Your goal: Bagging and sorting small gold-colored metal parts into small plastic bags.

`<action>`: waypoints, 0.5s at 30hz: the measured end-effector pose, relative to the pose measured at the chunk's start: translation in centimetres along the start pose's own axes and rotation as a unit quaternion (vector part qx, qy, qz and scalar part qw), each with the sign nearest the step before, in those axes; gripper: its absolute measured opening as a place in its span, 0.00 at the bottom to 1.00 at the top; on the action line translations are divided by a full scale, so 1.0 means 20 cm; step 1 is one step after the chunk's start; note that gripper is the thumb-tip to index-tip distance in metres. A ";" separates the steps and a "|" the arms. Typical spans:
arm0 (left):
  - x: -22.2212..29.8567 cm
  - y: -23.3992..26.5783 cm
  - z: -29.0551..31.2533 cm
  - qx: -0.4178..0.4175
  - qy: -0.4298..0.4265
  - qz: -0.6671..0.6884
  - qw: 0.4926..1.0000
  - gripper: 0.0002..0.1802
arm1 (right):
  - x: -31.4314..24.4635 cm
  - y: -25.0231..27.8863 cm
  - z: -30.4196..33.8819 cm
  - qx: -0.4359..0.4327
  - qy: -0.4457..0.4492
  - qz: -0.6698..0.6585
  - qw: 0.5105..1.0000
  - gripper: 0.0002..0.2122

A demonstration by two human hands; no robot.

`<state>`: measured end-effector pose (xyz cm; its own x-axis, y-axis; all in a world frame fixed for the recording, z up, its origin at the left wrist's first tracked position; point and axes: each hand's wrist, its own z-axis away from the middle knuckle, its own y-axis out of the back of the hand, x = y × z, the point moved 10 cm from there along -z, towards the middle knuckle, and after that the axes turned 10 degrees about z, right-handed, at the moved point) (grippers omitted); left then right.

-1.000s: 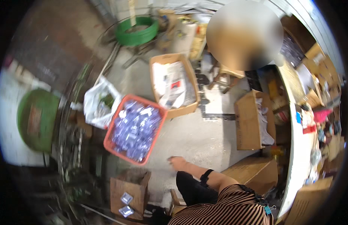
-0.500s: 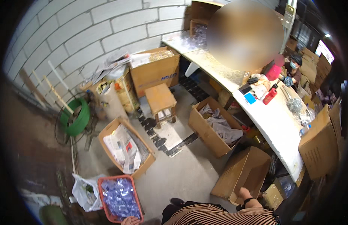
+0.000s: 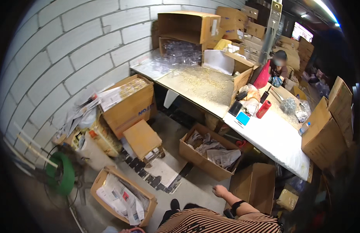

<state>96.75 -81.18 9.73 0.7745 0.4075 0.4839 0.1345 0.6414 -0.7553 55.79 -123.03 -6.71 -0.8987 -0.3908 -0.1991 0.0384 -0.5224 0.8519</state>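
Observation:
My right hand [image 3: 220, 191] hangs low in front of my striped top, fingers loosely apart and holding nothing. A black band [image 3: 236, 206] is on its wrist. It is nearest to a closed brown cardboard box [image 3: 254, 186] on the floor, just to its right. Beyond it stands an open cardboard box of crumpled paper [image 3: 195, 155]. Only a sliver of my left hand [image 3: 127, 230] shows at the bottom edge, beside a red rim, and its fingers are hidden.
A small wooden stool [image 3: 143, 139] stands mid-floor, with an open box of papers [image 3: 98, 182] and a green reel [image 3: 65, 173] to the left. A long white table [image 3: 277, 141] carries a red cylinder [image 3: 264, 108]. Another person [image 3: 280, 66] sits at its far end.
The view has swung up from the floor and the red crate of bags to the wall, table and boxes. My right hand stays low near the bottom edge.

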 end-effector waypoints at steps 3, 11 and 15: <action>0.06 0.12 -0.43 0.019 0.056 -0.076 0.995 0.21 | -0.23 0.67 -0.10 0.211 0.002 -0.089 0.973 0.16; -0.01 -0.18 -1.57 0.103 0.131 -0.353 0.921 0.12 | 0.14 1.23 -0.80 0.412 -0.178 -0.207 0.870 0.22; -0.05 -0.17 -1.76 0.139 0.172 -0.358 0.907 0.16 | 0.42 1.54 -1.23 0.485 -0.280 -0.175 0.810 0.20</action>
<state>117.29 -106.76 -3.73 0.7043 -0.3748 0.6029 0.5548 0.8205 -0.1380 60.26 -161.01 5.88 -0.8476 0.1985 -0.4921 -0.3799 0.4205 0.8239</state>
